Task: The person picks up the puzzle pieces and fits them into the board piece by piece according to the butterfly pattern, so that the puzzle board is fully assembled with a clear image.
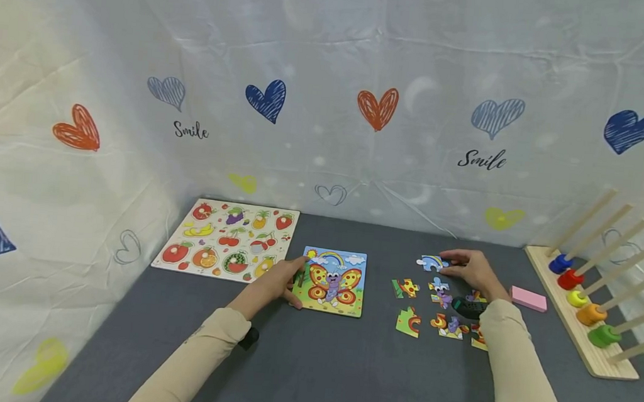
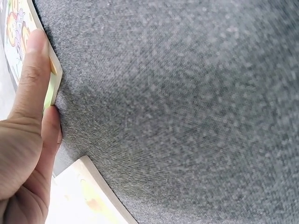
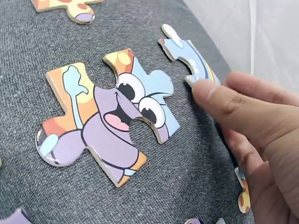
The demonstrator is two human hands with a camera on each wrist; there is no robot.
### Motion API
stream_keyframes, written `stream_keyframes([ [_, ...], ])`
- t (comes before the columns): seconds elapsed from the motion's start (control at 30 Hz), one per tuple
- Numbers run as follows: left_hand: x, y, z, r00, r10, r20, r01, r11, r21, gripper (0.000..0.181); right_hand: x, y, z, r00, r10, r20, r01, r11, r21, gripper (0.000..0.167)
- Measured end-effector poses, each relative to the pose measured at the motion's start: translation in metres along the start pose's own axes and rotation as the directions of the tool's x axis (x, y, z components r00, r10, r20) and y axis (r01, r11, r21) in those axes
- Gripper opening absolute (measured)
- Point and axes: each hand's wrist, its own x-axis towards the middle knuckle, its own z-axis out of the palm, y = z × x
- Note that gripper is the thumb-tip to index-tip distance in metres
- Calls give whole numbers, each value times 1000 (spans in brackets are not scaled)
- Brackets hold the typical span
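Observation:
My left hand (image 1: 277, 279) holds the left edge of a square butterfly picture board (image 1: 342, 300), which lies on the dark table. In the left wrist view, the thumb (image 2: 33, 70) lies over the board's rim, with a finger at its corner. At the right, my right hand (image 1: 472, 271) pinches a sky-blue jigsaw piece with a rainbow (image 1: 430, 263) by its right end, thumb on the near side. Just in front lies a purple face piece (image 3: 117, 112). Several other jigsaw pieces lie around it, among them a green one (image 1: 405, 321); my right forearm partly covers some.
Behind my left hand lies a fruit peg puzzle (image 1: 210, 252). A pink block (image 1: 528, 298) sits right of my right wrist, beside a wooden peg stand (image 1: 618, 369) with coloured rings. A curtain with printed hearts (image 1: 326, 151) hangs along the table's back edge.

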Motion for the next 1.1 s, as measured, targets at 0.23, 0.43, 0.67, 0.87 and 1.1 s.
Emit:
stream_keyframes([
  [0.23, -2, -2, -1, 1000, 7, -13, -7, 1000, -1, 96, -5, 0, 0, 999, 32, -13, -30, 985, 172, 49],
  [0.43, -3, -1, -1, 1000, 24, -17, -24, 1000, -11, 95, -11, 3, 2, 997, 77, -6, -68, 917, 393, 53],
  [0.67, -3, -1, 0, 1000, 13, -19, -13, 1000, -19, 97, -8, 1, 10, 1000, 20, 10, -22, 875, 483, 56],
  [0.87, 0, 0, 1, 1000, 11, -18, -11, 1000, -18, 94, -8, -11, 15, 999, -30, 28, 14, 891, 455, 54],
  [1.1, -1, -1, 2, 1000, 2, -11, -2, 1000, -14, 93, -2, -21, 28, 995, -94, 20, 73, 878, 474, 47],
])
